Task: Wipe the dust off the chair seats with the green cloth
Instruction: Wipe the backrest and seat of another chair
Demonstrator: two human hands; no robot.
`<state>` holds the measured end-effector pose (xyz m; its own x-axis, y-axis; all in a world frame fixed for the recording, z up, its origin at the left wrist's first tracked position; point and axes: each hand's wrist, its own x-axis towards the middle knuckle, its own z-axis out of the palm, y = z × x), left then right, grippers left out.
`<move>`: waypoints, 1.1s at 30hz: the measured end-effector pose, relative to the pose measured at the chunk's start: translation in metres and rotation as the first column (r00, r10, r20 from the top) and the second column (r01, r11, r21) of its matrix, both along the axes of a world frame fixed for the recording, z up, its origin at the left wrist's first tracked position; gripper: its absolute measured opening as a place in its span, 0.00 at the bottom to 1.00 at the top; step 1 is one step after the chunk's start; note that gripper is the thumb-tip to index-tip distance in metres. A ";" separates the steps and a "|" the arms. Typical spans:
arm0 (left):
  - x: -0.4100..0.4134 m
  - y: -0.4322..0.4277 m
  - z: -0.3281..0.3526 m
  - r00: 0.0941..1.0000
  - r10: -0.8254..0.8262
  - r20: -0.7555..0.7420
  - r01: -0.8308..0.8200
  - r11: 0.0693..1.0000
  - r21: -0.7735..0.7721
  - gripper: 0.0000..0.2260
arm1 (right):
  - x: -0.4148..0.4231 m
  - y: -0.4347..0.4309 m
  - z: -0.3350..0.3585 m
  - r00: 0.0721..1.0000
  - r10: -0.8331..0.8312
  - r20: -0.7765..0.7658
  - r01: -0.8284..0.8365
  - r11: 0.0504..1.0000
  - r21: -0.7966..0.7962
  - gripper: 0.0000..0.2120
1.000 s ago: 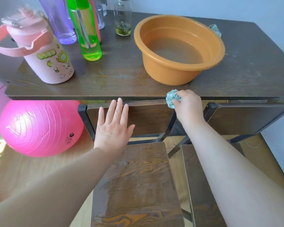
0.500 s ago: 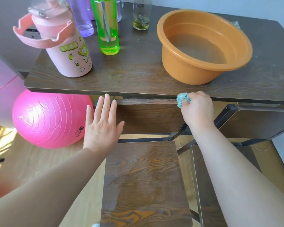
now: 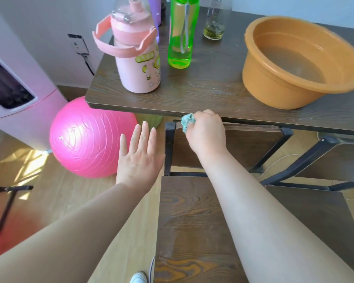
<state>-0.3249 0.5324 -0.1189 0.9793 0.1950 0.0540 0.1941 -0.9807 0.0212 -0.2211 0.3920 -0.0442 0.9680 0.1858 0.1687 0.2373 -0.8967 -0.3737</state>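
Note:
My right hand grips a bunched green cloth against the top edge of a chair's wooden backrest, just under the table's front edge. That chair's brown wooden seat lies below, partly covered by my right forearm. My left hand hovers flat with straight, spread fingers, left of the backrest's black frame post, holding nothing. A second chair seat sits to the right.
On the dark wooden table stand an orange basin with water, a pink jug, a green bottle and a glass jar. A pink exercise ball lies on the floor at left, beside a pink appliance.
The view has swung left. My right hand slid the cloth leftward along the backrest's top edge, towards its left post. My left hand stayed flat and open and is now off the backrest.

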 end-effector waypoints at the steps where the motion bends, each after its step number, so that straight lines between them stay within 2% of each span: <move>1: -0.004 0.005 0.000 1.000 0.002 -0.010 -0.001 1.000 0.001 0.32 | -0.002 0.009 -0.001 1.000 0.016 -0.007 -0.016 1.000 0.007 0.13; 5: -0.019 0.019 -0.003 0.999 -0.020 -0.050 0.020 1.000 0.003 0.32 | -0.009 0.041 -0.002 0.997 0.067 -0.033 -0.067 0.998 0.013 0.09; 10: -0.035 0.027 -0.009 0.994 -0.062 -0.092 0.063 0.998 0.006 0.32 | -0.013 0.045 -0.009 0.987 0.152 0.055 -0.149 0.988 -0.047 0.09; 13: -0.041 0.027 -0.015 0.991 -0.070 -0.118 0.071 0.997 0.004 0.32 | -0.016 0.035 -0.020 0.964 0.232 0.131 -0.232 0.973 -0.015 0.08; 16: -0.050 0.029 -0.023 0.988 -0.066 -0.136 0.066 0.998 0.001 0.32 | -0.022 0.028 -0.031 0.945 0.254 0.208 -0.276 0.957 0.085 0.07; 19: -0.057 0.030 -0.031 0.982 -0.077 -0.171 0.079 0.997 0.006 0.32 | -0.039 0.015 -0.061 0.953 0.264 0.149 -0.280 0.955 0.095 0.07; 20: -0.060 0.030 -0.034 0.980 -0.080 -0.181 0.084 0.996 0.011 0.32 | -0.049 0.007 -0.075 0.970 0.234 0.062 -0.239 0.966 0.095 0.07; 22: -0.063 0.028 -0.040 0.976 -0.086 -0.199 0.090 0.996 0.014 0.32 | -0.066 -0.013 -0.103 0.988 0.050 -0.149 -0.029 0.990 0.135 0.08; 24: -0.067 0.025 -0.052 0.971 -0.093 -0.222 0.100 0.995 0.019 0.32 | -0.078 -0.039 -0.128 0.924 -0.154 -0.351 0.232 0.954 0.192 0.08; 26: -0.072 0.020 -0.062 0.963 -0.102 -0.251 0.110 0.994 0.018 0.32 | -0.085 -0.069 -0.153 0.841 -0.251 -0.480 0.402 0.883 0.243 0.08; 28: -0.075 0.011 -0.072 0.954 -0.113 -0.279 0.121 0.993 0.011 0.32 | -0.087 -0.098 -0.169 0.770 -0.308 -0.559 0.538 0.784 0.309 0.08; 30: -0.075 0.001 -0.079 0.949 -0.123 -0.291 0.131 0.991 0.009 0.32 | -0.083 -0.126 -0.172 0.705 -0.368 -0.606 0.670 0.626 0.399 0.05; 32: -0.071 -0.010 -0.083 0.950 -0.131 -0.283 0.135 0.991 -0.004 0.32 | -0.071 -0.152 -0.164 0.662 -0.439 -0.608 0.746 0.464 0.477 0.05; 33: -0.068 -0.015 -0.085 0.951 -0.134 -0.277 0.136 0.991 -0.014 0.31 | -0.062 -0.164 -0.161 0.655 -0.477 -0.586 0.755 0.420 0.503 0.06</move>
